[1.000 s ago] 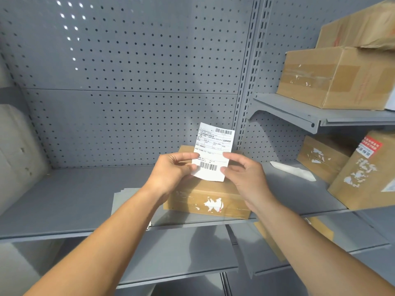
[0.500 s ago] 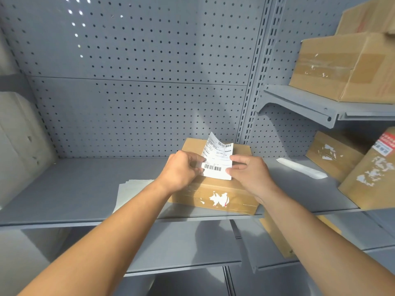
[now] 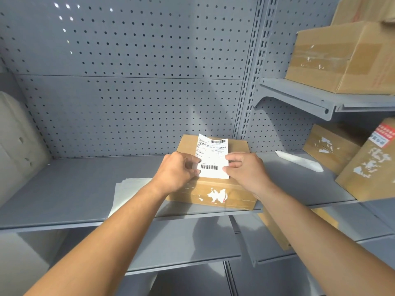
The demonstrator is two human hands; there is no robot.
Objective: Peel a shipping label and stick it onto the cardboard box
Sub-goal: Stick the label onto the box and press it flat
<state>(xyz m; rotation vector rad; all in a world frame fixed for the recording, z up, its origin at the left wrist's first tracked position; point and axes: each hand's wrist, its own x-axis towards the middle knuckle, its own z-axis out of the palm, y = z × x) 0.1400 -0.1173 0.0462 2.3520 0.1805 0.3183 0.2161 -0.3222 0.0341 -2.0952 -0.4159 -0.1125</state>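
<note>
Shipping label (image 3: 212, 156), a white printed paper rectangle, lies over the top face of the brown cardboard box (image 3: 213, 190) on the grey metal shelf (image 3: 74, 189). Its long axis runs away from the person, toward the perforated grey back panel (image 3: 128, 103). The near end looks pressed against the box top, while the far end curls up and is not yet flat. The left hand (image 3: 178, 173) pinches the label's near-left edge with closed fingers; the right hand (image 3: 245, 169) pinches the near-right edge, thumb under the fingers. Both hands sit at the near end, about equally close, so the unstuck part lies ahead of the fingertips, and smoothing probably has to travel forward from there. 2 barcodes show on the label, 1 near each end; the small printed text is too fine to read. Loose white sheets (image 3: 128, 193) lie just left of the box.
</note>
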